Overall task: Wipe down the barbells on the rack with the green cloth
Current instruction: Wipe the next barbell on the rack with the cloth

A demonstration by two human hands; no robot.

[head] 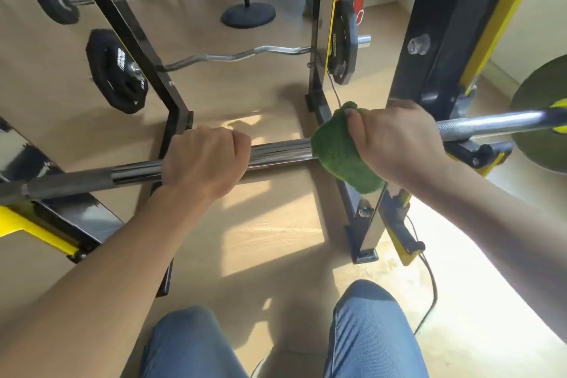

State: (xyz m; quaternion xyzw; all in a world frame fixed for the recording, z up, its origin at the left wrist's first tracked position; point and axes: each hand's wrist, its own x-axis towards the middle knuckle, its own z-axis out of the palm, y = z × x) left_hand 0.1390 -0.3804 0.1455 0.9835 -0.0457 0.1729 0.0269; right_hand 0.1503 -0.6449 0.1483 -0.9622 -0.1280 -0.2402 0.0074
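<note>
Black rack (408,64) with yellow hooks carries near barbell (276,155) across both sides. Lower down, curl bar (233,56) sits on rack, 1 black plate (115,70) at left end. Rack feet on tan floor (276,224); round black base (248,14) and cable (429,285) also on floor.

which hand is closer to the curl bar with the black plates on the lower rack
Left. The left hand grips the straight barbell just below and right of the curl bar's left plate; the right hand, wrapping the green cloth on the barbell, sits farther right.
</note>
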